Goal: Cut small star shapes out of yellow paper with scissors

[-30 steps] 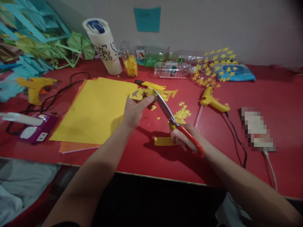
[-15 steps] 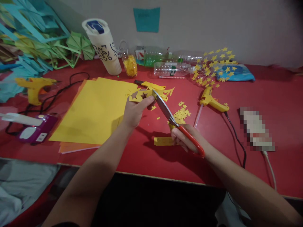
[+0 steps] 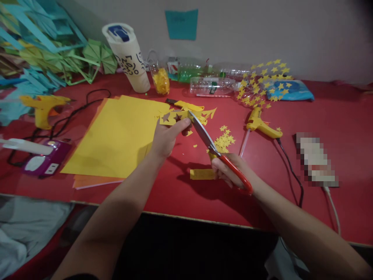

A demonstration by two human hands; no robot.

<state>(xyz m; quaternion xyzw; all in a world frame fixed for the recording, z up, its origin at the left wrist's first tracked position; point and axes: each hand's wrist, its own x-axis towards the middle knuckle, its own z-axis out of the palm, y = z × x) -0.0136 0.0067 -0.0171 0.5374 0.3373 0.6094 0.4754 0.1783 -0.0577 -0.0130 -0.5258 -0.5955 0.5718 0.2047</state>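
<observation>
My left hand [image 3: 170,138] pinches a yellow paper strip [image 3: 168,119] that has star-shaped holes in it. Red-handled scissors [image 3: 204,134] are gripped in my right hand [image 3: 229,167], their blade tips at the strip close to my left thumb. Whether the blades are fully closed I cannot tell. Beneath my right hand lies another yellow strip [image 3: 201,174], partly covered by the fingers. Small cut paper stars [image 3: 225,140] are heaped just beyond that hand. A yellow utility knife [image 3: 186,105] and paper scraps lie behind the strip.
Yellow sheets [image 3: 116,136] are stacked at left, near a glue gun [image 3: 43,107] and a purple power socket [image 3: 46,159]. A second glue gun [image 3: 262,125] and a phone-like blurred object [image 3: 316,159] are at right. A white tumbler [image 3: 128,58] and plastic bottles [image 3: 214,85] stand or lie behind.
Almost nothing differs. The whole view has shifted very slightly, while both hands, the scissors and the strip keep the same pose.
</observation>
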